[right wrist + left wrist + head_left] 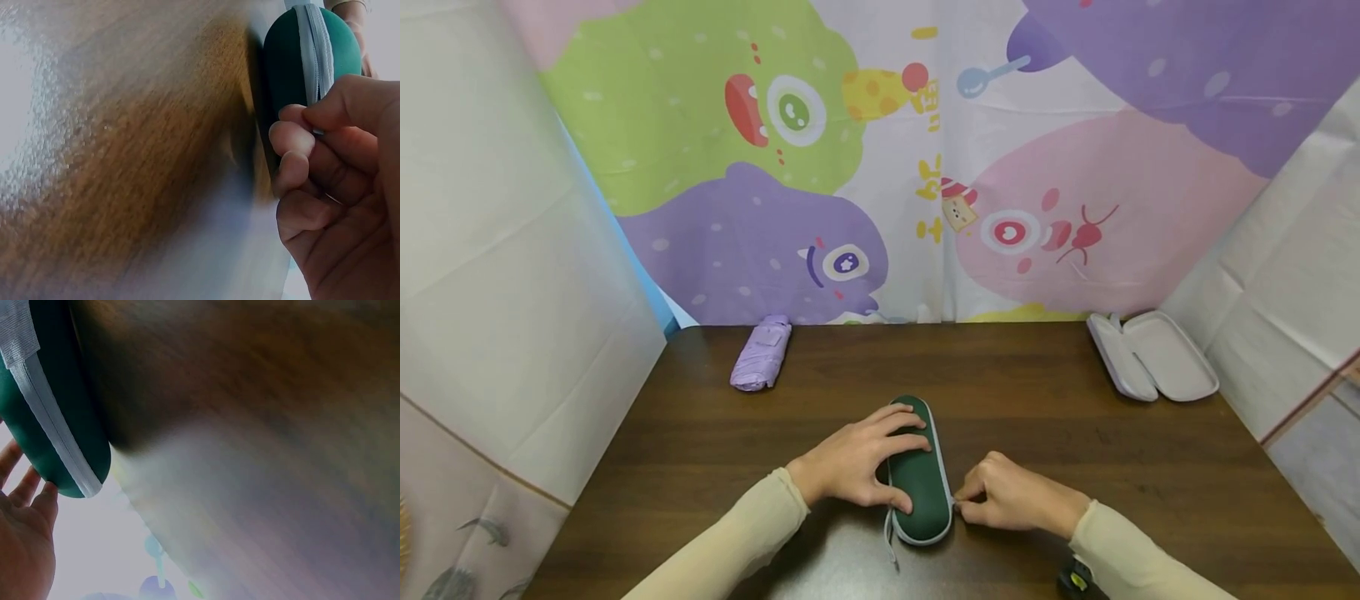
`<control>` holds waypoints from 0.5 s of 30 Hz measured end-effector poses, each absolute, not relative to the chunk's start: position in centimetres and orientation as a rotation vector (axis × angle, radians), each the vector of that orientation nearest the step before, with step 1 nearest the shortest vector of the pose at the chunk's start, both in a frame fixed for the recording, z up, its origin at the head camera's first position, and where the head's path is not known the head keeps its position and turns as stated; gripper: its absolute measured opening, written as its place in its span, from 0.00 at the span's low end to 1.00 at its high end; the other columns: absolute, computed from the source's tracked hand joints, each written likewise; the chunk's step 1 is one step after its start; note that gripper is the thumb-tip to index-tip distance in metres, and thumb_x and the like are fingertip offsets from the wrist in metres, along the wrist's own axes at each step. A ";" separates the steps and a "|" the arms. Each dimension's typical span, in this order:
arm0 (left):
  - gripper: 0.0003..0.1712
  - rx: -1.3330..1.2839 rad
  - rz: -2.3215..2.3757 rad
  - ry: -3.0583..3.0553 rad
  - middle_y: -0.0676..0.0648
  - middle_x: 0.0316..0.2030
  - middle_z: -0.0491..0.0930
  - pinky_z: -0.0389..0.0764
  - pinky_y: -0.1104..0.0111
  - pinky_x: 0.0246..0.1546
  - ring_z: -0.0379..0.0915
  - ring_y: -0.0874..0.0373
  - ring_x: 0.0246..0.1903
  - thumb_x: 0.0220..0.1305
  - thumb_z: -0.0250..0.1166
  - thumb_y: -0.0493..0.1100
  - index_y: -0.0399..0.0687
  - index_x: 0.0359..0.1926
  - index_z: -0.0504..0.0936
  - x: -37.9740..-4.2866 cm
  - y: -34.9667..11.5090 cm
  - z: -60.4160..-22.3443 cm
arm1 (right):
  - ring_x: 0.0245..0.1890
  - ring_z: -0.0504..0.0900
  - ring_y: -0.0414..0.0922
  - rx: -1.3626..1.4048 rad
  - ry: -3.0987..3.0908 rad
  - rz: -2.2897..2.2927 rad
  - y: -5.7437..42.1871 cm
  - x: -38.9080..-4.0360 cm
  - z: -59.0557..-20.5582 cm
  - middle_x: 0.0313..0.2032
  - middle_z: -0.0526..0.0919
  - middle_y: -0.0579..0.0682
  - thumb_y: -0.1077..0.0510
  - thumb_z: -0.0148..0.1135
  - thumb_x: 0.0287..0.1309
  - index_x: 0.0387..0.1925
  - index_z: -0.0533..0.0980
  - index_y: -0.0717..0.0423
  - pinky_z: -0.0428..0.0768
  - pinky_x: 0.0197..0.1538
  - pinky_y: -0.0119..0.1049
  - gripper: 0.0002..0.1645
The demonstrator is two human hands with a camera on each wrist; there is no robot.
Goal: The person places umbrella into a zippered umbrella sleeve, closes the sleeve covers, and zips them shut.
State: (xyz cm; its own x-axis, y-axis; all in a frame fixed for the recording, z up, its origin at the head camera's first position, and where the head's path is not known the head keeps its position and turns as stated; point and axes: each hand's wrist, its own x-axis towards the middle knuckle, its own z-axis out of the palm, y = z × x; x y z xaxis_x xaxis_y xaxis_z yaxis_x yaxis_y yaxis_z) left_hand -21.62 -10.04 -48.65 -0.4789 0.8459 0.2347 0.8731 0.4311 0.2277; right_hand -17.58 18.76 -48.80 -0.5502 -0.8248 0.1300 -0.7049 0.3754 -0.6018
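A dark green zip-up glasses case with a light grey zip lies lengthwise on the brown table in front of me. My left hand grips it from the left, fingers over its top and thumb nearer me. At the case's right edge, my right hand pinches the zip pull between thumb and curled forefinger. Most of the pull is hidden by those fingers. The right wrist view shows the grey zip running along the case's side down to the pinch. A grey wrist loop hangs at the near left end.
At the table's back left lies a folded purple umbrella. A pale case stands open at the back right. Behind the wooden table hangs a cloth with cartoon monsters. A black object sits beneath my right sleeve.
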 end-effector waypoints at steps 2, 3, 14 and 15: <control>0.46 -1.552 -0.496 -2.584 0.51 0.71 0.67 0.72 0.58 0.69 0.57 0.50 0.76 0.54 0.68 0.78 0.61 0.67 0.76 -21.6 -10.0 -48.6 | 0.22 0.65 0.21 -1.377 2.440 -0.924 18.8 -17.5 -48.8 0.24 0.82 0.32 0.65 0.67 0.57 0.40 0.91 0.52 0.65 0.23 0.14 0.12; 0.46 -1.549 -0.499 -2.585 0.51 0.71 0.67 0.72 0.58 0.70 0.57 0.50 0.76 0.54 0.68 0.78 0.61 0.67 0.76 -21.6 -10.0 -48.6 | 0.21 0.65 0.21 -1.384 2.444 -0.922 18.8 -17.4 -48.8 0.23 0.81 0.31 0.65 0.67 0.57 0.40 0.91 0.52 0.65 0.23 0.14 0.12; 0.46 -1.511 -0.520 -2.589 0.51 0.71 0.68 0.73 0.57 0.69 0.58 0.50 0.75 0.55 0.66 0.79 0.61 0.67 0.76 -21.4 -9.7 -48.6 | 0.21 0.62 0.19 -1.441 2.461 -0.925 19.2 -17.1 -48.9 0.21 0.78 0.30 0.66 0.67 0.55 0.38 0.91 0.51 0.63 0.22 0.13 0.12; 0.46 -1.504 -0.522 -2.588 0.51 0.71 0.68 0.74 0.57 0.68 0.58 0.50 0.75 0.55 0.66 0.79 0.61 0.67 0.76 -21.4 -9.7 -48.6 | 0.21 0.62 0.19 -1.439 2.460 -0.927 19.3 -17.1 -48.9 0.21 0.77 0.30 0.66 0.67 0.55 0.37 0.91 0.51 0.63 0.22 0.13 0.12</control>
